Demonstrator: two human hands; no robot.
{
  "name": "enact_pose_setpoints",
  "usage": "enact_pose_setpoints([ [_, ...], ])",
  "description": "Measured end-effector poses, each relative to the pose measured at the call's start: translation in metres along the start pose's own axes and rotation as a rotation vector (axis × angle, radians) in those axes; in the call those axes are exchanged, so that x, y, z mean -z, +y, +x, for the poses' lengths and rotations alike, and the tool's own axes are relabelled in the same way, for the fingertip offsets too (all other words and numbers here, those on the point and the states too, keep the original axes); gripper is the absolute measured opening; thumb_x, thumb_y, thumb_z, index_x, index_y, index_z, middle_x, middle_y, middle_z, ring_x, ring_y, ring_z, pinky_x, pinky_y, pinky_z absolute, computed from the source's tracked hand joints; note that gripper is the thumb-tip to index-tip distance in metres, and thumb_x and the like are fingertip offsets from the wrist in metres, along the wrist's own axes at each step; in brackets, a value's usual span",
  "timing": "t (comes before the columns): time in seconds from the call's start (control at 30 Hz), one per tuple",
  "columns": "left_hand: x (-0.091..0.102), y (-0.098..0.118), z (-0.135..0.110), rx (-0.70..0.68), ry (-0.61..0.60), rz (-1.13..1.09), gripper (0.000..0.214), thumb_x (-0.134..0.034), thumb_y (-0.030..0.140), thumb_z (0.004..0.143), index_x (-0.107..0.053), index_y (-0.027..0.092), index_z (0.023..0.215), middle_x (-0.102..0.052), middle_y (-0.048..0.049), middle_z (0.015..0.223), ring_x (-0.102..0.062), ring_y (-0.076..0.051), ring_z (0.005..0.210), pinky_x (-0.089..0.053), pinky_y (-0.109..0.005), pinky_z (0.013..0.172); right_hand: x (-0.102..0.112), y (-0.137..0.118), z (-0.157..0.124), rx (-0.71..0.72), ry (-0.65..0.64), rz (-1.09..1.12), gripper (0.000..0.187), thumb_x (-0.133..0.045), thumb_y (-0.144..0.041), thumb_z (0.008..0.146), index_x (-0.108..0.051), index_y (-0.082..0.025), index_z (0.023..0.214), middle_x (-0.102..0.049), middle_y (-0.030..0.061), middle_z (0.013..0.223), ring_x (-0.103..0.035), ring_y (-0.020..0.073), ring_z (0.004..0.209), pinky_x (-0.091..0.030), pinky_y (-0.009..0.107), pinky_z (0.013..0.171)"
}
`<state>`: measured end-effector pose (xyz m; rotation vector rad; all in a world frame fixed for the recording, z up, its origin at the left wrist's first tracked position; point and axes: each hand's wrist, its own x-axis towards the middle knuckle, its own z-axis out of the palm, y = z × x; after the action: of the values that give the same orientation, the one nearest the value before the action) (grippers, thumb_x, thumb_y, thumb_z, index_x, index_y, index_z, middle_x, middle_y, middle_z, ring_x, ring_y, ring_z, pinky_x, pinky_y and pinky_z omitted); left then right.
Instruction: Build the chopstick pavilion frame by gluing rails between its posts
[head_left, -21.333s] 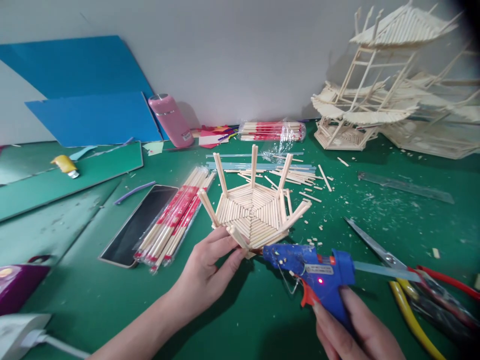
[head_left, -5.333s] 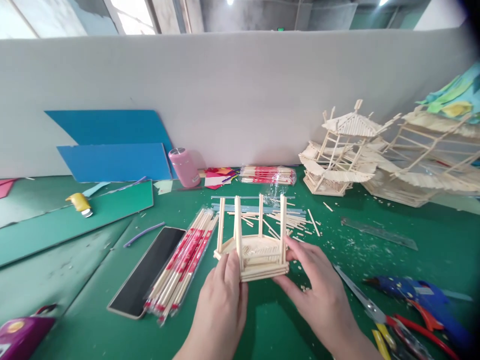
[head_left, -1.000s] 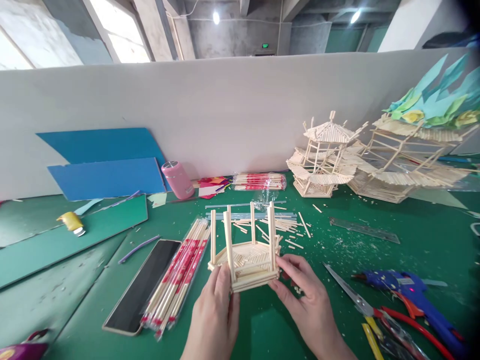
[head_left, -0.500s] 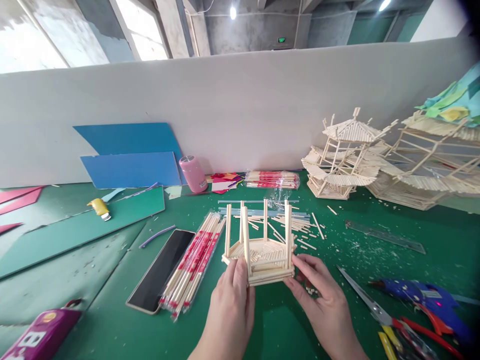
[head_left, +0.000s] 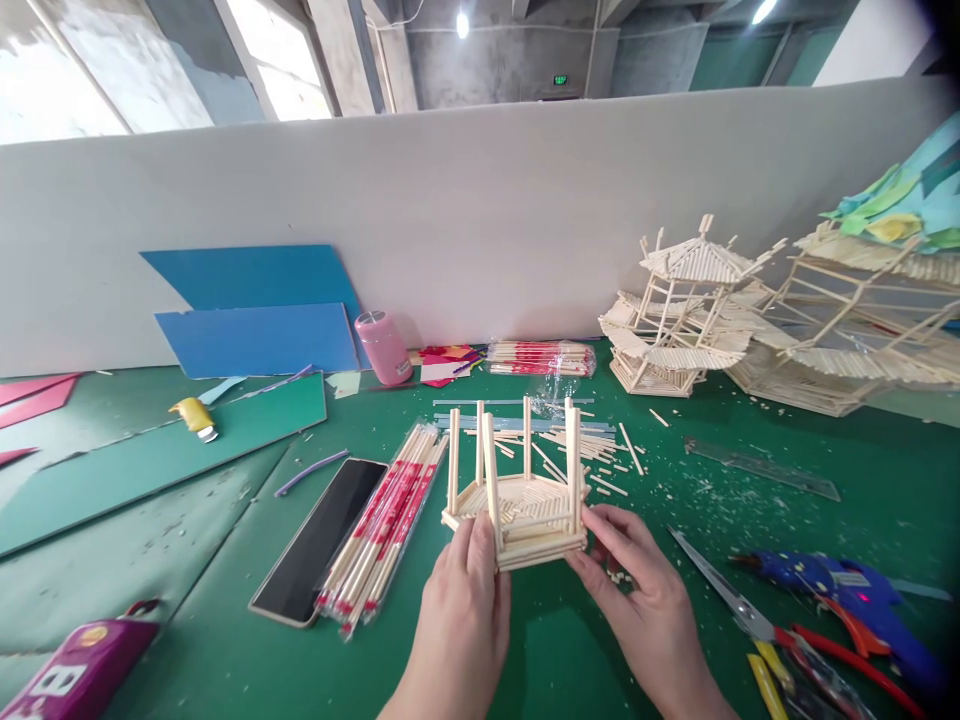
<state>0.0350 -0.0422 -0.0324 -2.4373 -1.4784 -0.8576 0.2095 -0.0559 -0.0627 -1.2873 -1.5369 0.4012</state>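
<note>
While gripping stick frame (head_left: 529, 500) by both near corners with fingers of left hand (head_left: 461, 600) and right hand (head_left: 646, 590) | holding centrally over counter (head_left: 551, 655), cannot tell if touching | no longer wielding glue gun (head_left: 844, 585), set down at right | apparently steadying two-handed, not gluing

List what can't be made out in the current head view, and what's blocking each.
All in the head view:
Stick frame: underside, hidden by its own floor.
Phone: right side, partly covered by the packet of sticks.
Purple object: lower part, cut off by the picture's edge.
Larger stick structure: right end, cut off by the right edge.
Green sign: lettering, too small.
</note>
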Motion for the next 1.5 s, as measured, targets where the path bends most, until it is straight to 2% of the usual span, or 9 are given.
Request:
enact_pose_setpoints([
  [0.3, -0.002, -0.002, -0.001, -0.028, 0.009, 0.023, 0.028, -0.035, 0.012, 0.083, -0.041, 0.012, 0.11, -0.063, -0.0185, 0.092, -0.067, -0.027, 0.078, -0.058, -0.034, 0.059, 0.0, 0.0, -0.003, -0.005, -0.017, 0.022, 0.037, -0.055, -0.018, 0.083, -0.053, -0.027, 0.119, -0.052, 0.0053, 0.103, -0.055, 0.0101, 0.07, -0.052, 0.022, 0.061],
  [0.43, -0.001, -0.001, 0.001, -0.039, 0.049, 0.046, 0.027, -0.033, 0.012, 0.084, -0.041, 0.011, 0.109, -0.063, -0.019, 0.091, -0.068, -0.026, 0.075, -0.058, -0.033, 0.057, -0.002, 0.0, -0.003, -0.012, -0.015, 0.036, 0.038, -0.055, -0.018, 0.083, -0.052, -0.028, 0.12, -0.051, 0.0057, 0.103, -0.056, 0.0106, 0.07, -0.052, 0.023, 0.061],
  [0.63, 0.002, -0.001, 0.002, -0.012, 0.024, -0.005, 0.028, -0.034, 0.011, 0.083, -0.042, 0.013, 0.109, -0.063, -0.0167, 0.09, -0.067, -0.025, 0.076, -0.058, -0.032, 0.059, -0.002, -0.002, -0.001, -0.01, -0.01, 0.049, 0.04, -0.055, -0.017, 0.083, -0.052, -0.029, 0.121, -0.051, 0.0048, 0.102, -0.056, 0.0101, 0.069, -0.052, 0.023, 0.06],
  [0.83, -0.004, -0.008, -0.005, -0.016, 0.006, -0.004, 0.03, -0.037, 0.015, 0.085, -0.04, 0.015, 0.115, -0.061, -0.0183, 0.1, -0.066, -0.027, 0.086, -0.057, -0.035, 0.063, -0.002, -0.002, -0.003, -0.015, -0.025, 0.046, 0.039, -0.054, -0.017, 0.083, -0.052, -0.028, 0.12, -0.051, 0.0055, 0.103, -0.056, 0.011, 0.069, -0.052, 0.024, 0.06],
  [1.07, 0.007, -0.013, 0.006, 0.076, -0.099, -0.173, 0.027, -0.038, 0.015, 0.083, -0.048, 0.013, 0.108, -0.064, -0.0158, 0.098, -0.065, -0.025, 0.086, -0.055, -0.034, 0.067, -0.003, -0.006, 0.002, -0.01, -0.049, 0.041, 0.04, -0.053, -0.019, 0.084, -0.049, -0.027, 0.122, -0.052, 0.0068, 0.106, -0.057, 0.0116, 0.071, -0.052, 0.025, 0.063],
  [1.3, 0.026, -0.031, 0.025, 0.239, -0.243, -0.261, 0.026, -0.042, 0.024, 0.082, -0.057, 0.015, 0.101, -0.066, -0.008, 0.081, -0.061, -0.02, 0.065, -0.049, -0.029, 0.053, 0.0, -0.01, 0.004, -0.049, 0.028, 0.03, 0.035, -0.05, -0.019, 0.085, -0.05, -0.024, 0.12, -0.054, 0.0075, 0.103, -0.057, 0.0132, 0.073, -0.05, 0.026, 0.06],
  [1.5, 0.033, -0.048, 0.033, 0.299, -0.356, -0.456, 0.025, -0.044, 0.022, 0.081, -0.055, 0.017, 0.103, -0.062, -0.0024, 0.08, -0.058, -0.017, 0.067, -0.047, -0.025, 0.061, 0.006, -0.01, 0.003, -0.065, 0.052, 0.056, 0.032, -0.046, -0.018, 0.087, -0.049, -0.026, 0.118, -0.054, 0.0057, 0.103, -0.057, 0.0125, 0.078, -0.05, 0.024, 0.066],
])
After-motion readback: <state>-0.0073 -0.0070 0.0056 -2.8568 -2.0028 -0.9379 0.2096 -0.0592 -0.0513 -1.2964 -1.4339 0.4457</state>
